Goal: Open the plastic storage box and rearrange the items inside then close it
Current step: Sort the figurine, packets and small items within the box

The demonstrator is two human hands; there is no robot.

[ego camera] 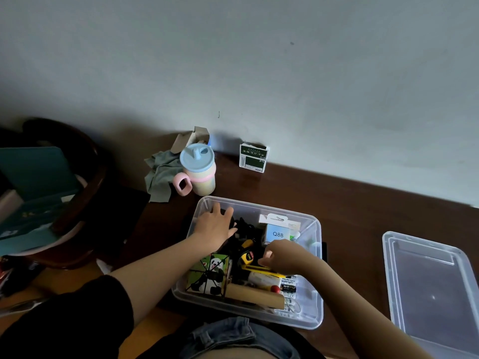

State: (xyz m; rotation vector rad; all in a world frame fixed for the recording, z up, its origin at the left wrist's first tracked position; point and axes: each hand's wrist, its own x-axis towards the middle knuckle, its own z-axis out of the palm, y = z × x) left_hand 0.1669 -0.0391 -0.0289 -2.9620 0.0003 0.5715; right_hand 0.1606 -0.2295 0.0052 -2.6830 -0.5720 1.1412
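The clear plastic storage box [317, 275] stands open on the brown table, full of small items. Its clear lid [425, 286] lies flat to the right. My left hand [216, 226] reaches into the box's far left corner, fingers curled over a black object [243, 226]. My right hand [281, 256] is in the middle of the box, fingers curled down onto a yellow item [255, 268] beside a yellow-and-black tape measure [246, 256]. A panda-print box [207, 274], a white Q88 box [277, 231] and a wooden piece [255, 295] also lie inside.
A pastel cup with a blue lid [198, 169] and a grey cloth [159, 174] stand behind the box near the wall. A green-and-white carton [254, 158] leans at the wall. A dark wooden chair [85, 182] with teal things is at the left.
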